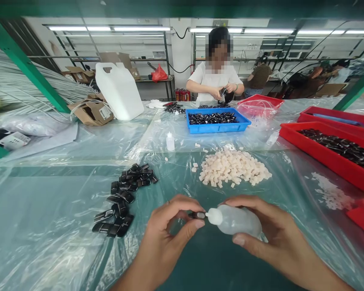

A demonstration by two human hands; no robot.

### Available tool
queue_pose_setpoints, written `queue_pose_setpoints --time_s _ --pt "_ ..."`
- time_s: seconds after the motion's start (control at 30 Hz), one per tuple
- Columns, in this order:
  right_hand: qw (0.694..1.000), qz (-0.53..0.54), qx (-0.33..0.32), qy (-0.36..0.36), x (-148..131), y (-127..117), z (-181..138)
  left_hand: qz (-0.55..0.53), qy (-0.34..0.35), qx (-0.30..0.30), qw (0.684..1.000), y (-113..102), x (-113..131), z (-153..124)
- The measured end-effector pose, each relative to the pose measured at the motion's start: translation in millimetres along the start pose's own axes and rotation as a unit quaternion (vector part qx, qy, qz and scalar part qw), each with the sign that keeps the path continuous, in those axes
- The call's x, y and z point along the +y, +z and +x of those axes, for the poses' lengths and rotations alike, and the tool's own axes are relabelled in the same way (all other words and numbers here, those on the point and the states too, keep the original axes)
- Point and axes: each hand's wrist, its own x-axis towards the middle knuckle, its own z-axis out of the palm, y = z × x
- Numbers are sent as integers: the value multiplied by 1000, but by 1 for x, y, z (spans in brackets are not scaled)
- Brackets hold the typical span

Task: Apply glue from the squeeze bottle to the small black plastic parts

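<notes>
Between the thumb and fingers of my left hand [172, 230] is a small black plastic part [197, 215] with a pale oval end. My right hand [269, 230] wraps round a translucent squeeze bottle [239, 220], tipped on its side. Its white nozzle points left and meets, or nearly meets, the end of the black part. Beyond my hands lies a heap of small cream-coloured pieces [233, 167]. Left of my left hand, several black parts [121, 202] are spread in a loose pile on the plastic-covered table [63, 194].
A small white bottle [170, 141] stands farther back, before a blue tray [218, 128] of black parts. Red trays [318, 155] flank the right side, near scattered translucent bits [330, 192]. A white jug [118, 91] stands back left. Opposite, a co-worker [215, 76] handles a black part.
</notes>
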Motion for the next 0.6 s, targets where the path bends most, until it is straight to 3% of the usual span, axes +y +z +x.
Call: queue_pose_setpoints --time_s 0.33,0.6 --pt "978 -135 -1 -158 -3 -9 -1 18 47 -1 999 -1 1 -2" --pt "959 -190 35 -206 -9 -12 -10 34 15 -17 999 -2 1 -6"
